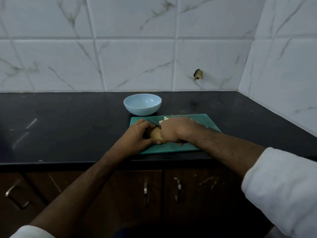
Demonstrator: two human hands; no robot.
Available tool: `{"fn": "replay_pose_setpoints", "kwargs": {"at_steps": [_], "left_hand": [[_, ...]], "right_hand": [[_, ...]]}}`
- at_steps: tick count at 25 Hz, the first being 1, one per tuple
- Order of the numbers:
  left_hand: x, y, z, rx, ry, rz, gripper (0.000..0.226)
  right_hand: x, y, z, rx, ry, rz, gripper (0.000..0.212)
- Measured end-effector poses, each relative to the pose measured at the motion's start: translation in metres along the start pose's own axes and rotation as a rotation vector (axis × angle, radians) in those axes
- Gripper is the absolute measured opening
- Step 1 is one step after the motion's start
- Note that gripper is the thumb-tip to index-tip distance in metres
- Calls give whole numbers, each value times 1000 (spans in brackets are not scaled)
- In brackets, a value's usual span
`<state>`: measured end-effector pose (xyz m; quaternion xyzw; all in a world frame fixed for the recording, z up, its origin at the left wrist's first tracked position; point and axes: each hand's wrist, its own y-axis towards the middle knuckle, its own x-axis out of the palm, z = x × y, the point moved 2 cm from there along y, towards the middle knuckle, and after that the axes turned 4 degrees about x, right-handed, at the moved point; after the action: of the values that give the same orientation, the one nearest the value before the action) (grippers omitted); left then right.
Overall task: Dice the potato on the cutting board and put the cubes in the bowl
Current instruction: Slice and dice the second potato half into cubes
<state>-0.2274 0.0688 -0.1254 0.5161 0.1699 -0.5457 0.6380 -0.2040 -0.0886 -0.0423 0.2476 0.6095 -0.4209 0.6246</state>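
Green cutting board (pixel 197 121) under both hands. Left hand (pixel 137 133) clamps potato (pixel 156 134); right hand (pixel 173 130) grips knife (pixel 153 123), blade across it. Cutting step underway, a few pieces (pixel 165 118) beyond right hand. Bowl (pixel 142 104) empty, past the fingers. Next: press down, fingertips clear.

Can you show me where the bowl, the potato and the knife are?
bowl (pixel 135 109): head view, on its outer front wall.
potato (pixel 155 134): head view, on the skin showing between the hands.
knife (pixel 153 122): head view, on the bare blade.
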Motion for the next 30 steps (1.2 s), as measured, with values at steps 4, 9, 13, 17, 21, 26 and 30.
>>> {"fn": "replay_pose_setpoints", "kwargs": {"at_steps": [4,9,13,17,21,26,30], "left_hand": [[0,0,2,-15,12,11,58],[2,0,-1,-65,-2,5,62],[0,0,1,-67,7,-17,65],[-2,-5,5,-67,-5,-11,59],[-4,-8,4,-29,0,-15,52],[-5,-4,4,6,47,9,52],[-2,-4,2,-4,20,16,47]], "right_hand": [[11,-6,5,12,107,-2,16],[56,-69,26,3,232,-1,30],[60,-82,29,-18,118,99,30],[39,-56,39,26,57,122,36],[31,-45,48,74,199,110,42],[16,-48,43,47,156,193,42],[12,-46,31,19,58,183,41]]}}
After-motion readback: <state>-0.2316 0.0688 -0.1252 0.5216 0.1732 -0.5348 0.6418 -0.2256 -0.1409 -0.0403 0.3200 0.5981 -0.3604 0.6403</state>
